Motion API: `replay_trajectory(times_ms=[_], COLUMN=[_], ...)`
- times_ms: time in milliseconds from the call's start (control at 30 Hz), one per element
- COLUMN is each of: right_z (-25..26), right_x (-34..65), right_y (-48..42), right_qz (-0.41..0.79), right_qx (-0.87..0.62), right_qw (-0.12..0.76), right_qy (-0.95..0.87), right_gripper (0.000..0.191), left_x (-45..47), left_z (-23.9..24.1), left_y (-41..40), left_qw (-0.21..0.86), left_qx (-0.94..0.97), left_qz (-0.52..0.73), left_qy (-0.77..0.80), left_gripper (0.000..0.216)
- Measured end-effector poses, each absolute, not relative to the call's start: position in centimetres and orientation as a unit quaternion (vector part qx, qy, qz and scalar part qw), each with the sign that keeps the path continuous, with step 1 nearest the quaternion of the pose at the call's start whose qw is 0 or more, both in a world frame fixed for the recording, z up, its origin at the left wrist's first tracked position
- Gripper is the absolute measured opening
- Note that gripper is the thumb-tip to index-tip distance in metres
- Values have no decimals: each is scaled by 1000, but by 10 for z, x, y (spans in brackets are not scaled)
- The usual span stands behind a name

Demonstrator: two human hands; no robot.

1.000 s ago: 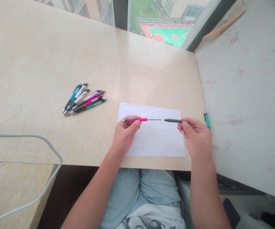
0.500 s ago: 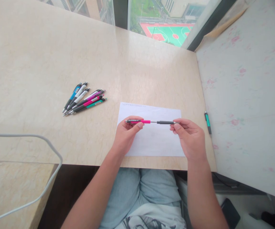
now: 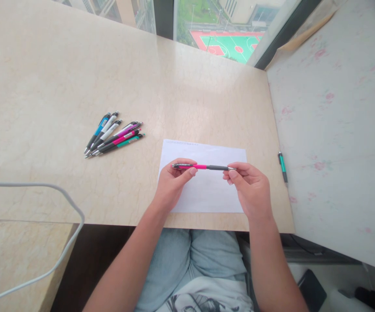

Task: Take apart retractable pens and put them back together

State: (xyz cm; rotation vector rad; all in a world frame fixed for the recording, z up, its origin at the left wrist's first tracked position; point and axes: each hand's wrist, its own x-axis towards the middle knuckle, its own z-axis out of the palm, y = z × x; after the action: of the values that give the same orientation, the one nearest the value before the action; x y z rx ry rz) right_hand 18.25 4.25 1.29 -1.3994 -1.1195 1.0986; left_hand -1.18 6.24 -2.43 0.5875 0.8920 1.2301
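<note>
A pink pen (image 3: 202, 167) with a dark grip and silver tip lies level between my hands, above a white sheet of paper (image 3: 207, 195). Its pink barrel and dark grip meet, with no refill showing between them. My left hand (image 3: 174, 180) is closed on the clip end, thumb in front. My right hand (image 3: 252, 184) pinches the silver tip end. Faint writing runs along the sheet's top left edge.
Several pens (image 3: 114, 136) in blue, white, purple, pink and green lie fanned at the left. A green pen (image 3: 282, 167) rests by the flowered wall panel (image 3: 330, 143). A pale cable (image 3: 67, 195) loops at the lower left. Windows stand behind the table (image 3: 60, 82).
My right hand has moved left, bringing the dark grip against the pink barrel. The thin refill that showed between them is now covered. My left hand has hardly moved.
</note>
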Motion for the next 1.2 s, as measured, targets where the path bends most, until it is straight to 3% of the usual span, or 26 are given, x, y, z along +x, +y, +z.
replay_trajectory(times_ms=[567, 1200], right_z=[13, 25], right_x=[188, 186], right_y=[42, 43], right_qz=[433, 303], right_qx=[-591, -566], right_qw=[462, 457], right_qy=[-500, -615], right_gripper=[16, 8], left_x=[-12, -13], left_z=[-24, -25], left_y=[62, 63], left_qw=[685, 709], left_qx=[268, 249], left_qz=[542, 538], left_qy=[407, 382], left_gripper=[19, 15])
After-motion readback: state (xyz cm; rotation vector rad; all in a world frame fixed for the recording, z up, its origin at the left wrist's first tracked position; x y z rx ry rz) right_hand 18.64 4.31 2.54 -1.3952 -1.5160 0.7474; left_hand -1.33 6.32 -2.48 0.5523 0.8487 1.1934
